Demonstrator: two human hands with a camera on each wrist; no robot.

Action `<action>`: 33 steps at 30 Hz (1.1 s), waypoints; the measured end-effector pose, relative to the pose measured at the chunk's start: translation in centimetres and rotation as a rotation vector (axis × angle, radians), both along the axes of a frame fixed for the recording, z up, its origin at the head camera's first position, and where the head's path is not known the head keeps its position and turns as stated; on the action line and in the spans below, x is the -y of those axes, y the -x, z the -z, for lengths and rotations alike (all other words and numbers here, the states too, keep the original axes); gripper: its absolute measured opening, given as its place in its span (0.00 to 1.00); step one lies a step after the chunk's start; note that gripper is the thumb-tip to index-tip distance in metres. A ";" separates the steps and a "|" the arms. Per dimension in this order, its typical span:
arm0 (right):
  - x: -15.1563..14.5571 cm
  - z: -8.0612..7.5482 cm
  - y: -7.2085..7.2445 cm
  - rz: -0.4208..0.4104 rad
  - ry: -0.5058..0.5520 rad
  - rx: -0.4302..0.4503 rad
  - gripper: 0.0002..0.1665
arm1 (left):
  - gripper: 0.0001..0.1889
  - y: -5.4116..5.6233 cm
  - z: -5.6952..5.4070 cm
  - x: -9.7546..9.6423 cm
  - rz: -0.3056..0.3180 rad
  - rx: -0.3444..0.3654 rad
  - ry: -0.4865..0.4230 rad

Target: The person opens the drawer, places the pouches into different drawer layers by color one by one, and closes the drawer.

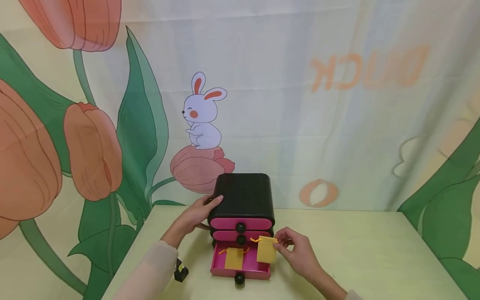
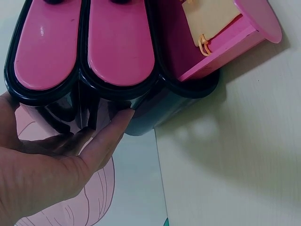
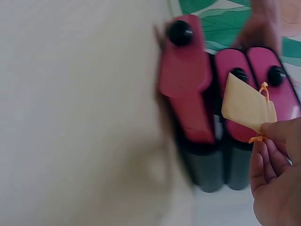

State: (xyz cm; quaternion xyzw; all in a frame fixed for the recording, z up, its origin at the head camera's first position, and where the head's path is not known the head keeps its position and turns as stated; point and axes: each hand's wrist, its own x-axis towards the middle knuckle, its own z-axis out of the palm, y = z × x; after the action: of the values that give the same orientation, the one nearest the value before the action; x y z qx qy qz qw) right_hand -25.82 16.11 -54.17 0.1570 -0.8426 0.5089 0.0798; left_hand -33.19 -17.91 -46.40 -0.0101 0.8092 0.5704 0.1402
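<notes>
A small black drawer cabinet (image 1: 243, 193) with pink drawer fronts stands on the table, its bottom drawer (image 1: 240, 273) pulled out. My left hand (image 1: 198, 212) rests against the cabinet's left side, thumb on the top edge; in the left wrist view its fingers (image 2: 110, 136) lie fairly straight along the black shell. Between thumb and fingers, my right hand (image 1: 300, 252) pinches a yellow drawstring pouch (image 1: 265, 250) by its edge, over the right part of the open drawer. A second yellow pouch (image 1: 234, 258) lies inside that drawer. The right wrist view shows the held pouch (image 3: 247, 103) tilted before the drawer fronts.
A small black object (image 1: 181, 271) with a yellow mark lies on the table left of the drawer, partly behind the left sleeve (image 1: 153, 271). The two upper drawers (image 1: 225, 223) are closed. Behind the table (image 1: 356, 250) hangs a printed curtain (image 1: 270, 104).
</notes>
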 end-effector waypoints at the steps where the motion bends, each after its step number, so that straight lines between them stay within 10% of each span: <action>1: 0.3 0.5 0.0 0.001 -0.001 0.013 0.11 | 0.51 0.0 0.1 0.0 -0.001 0.003 0.000; 17: 3.4 3.0 -0.3 -0.078 -0.080 0.021 0.12 | 0.50 0.2 0.3 0.1 0.004 0.000 -0.008; 28: 3.3 1.9 -0.8 -0.076 -0.116 -0.062 0.13 | 0.50 0.2 0.2 0.0 0.013 0.006 -0.016; 33: 4.0 0.1 -2.4 -0.159 -0.031 0.057 0.06 | 0.50 0.3 0.0 0.1 0.016 0.007 -0.022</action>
State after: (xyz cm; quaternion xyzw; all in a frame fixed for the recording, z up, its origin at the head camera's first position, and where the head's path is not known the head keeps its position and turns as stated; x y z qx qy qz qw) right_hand -23.43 12.13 -54.25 0.2100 -0.8371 0.5049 0.0126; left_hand -33.48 -18.00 -46.37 -0.0042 0.8023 0.5782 0.1479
